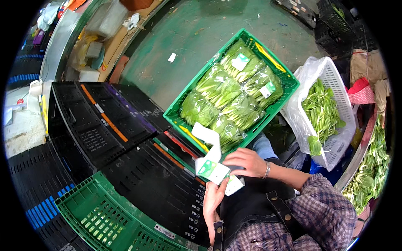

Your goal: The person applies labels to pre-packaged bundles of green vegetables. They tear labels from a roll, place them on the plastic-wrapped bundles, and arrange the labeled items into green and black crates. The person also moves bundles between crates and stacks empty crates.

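My left hand [215, 195] holds a strip of printed green-and-white labels [214, 171], the thumb lying at the lower edge. White backing paper [209, 138] curls away from it, over the near end of a green plastic crate [172, 118]. My right hand [246, 162] is at the strip's right edge, fingers bent; whether they pinch a label is unclear. Several clear bags of leafy greens [218, 86] lie in rows in the crate. Two bags at the far right side bear labels, a farther one [240, 62] and a nearer one [267, 90].
Black plastic crates [147, 175] stand to the left, beside another green crate [103, 216]. At right, a white plastic basket [340, 94] lined with clear film holds loose greens [323, 113]. More greens [367, 178] lie at the far right. A paper scrap [171, 57] is on the green floor [150, 69].
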Available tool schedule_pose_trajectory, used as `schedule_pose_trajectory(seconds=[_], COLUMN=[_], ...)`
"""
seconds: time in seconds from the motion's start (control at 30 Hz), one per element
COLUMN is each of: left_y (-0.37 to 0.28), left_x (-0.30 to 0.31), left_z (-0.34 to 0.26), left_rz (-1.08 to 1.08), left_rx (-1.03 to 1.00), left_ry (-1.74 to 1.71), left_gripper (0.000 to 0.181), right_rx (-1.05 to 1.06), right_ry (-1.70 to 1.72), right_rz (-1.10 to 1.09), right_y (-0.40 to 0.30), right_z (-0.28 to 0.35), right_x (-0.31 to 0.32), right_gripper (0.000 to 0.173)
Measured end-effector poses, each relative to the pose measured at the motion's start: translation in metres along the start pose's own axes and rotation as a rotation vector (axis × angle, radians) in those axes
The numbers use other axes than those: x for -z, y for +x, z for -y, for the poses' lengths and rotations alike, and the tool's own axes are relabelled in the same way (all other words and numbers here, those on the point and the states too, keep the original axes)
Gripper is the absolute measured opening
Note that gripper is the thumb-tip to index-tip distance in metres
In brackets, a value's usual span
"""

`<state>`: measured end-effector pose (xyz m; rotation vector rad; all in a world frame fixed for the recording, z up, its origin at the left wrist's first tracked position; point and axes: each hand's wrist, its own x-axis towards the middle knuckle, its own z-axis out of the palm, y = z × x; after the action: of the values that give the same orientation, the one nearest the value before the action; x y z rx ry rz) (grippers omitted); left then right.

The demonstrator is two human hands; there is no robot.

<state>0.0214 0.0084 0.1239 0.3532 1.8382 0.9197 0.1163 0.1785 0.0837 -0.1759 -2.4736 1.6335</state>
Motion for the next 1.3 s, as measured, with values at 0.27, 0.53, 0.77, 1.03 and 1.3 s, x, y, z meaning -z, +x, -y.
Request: schedule_pose_trajectory(seconds=[0.27, 0.53, 0.77, 1.03, 1.3], left_y=[-0.002, -0.007, -0.011, -0.038, -0.034], left_x=[0.004, 0.02, 0.043, 0.07, 0.066], left_z=[0.003, -0.022, 0.021, 0.021, 0.017], left_rz=[0.055, 0.179, 0.362, -0.241, -0.198], left_rx=[0.018, -0.073, 0.012, 0.073, 0.064], left_ry=[0.111, 0.275, 0.006, -0.712, -0.753], left_gripper=[0.024, 0.019, 0.018, 0.027, 0.027], right_rx=[0.107, 0.106, -0.701, -0.601, -0.506], right_ry=[0.086, 0.239, 0.518, -0.86, -1.002], right_rz=[0.074, 0.115, -0.452, -0.623, -0.245], right_y=[0.007, 0.001, -0.004, -0.014, 0.002], right_z=[0.0, 0.0, -0.062, -0.169, -0.219], right_x=[-0.006, -0.017, 0.004, 0.006, -0.059], right_gripper=[0.027, 0.012, 0.01, 0.013, 0.012])
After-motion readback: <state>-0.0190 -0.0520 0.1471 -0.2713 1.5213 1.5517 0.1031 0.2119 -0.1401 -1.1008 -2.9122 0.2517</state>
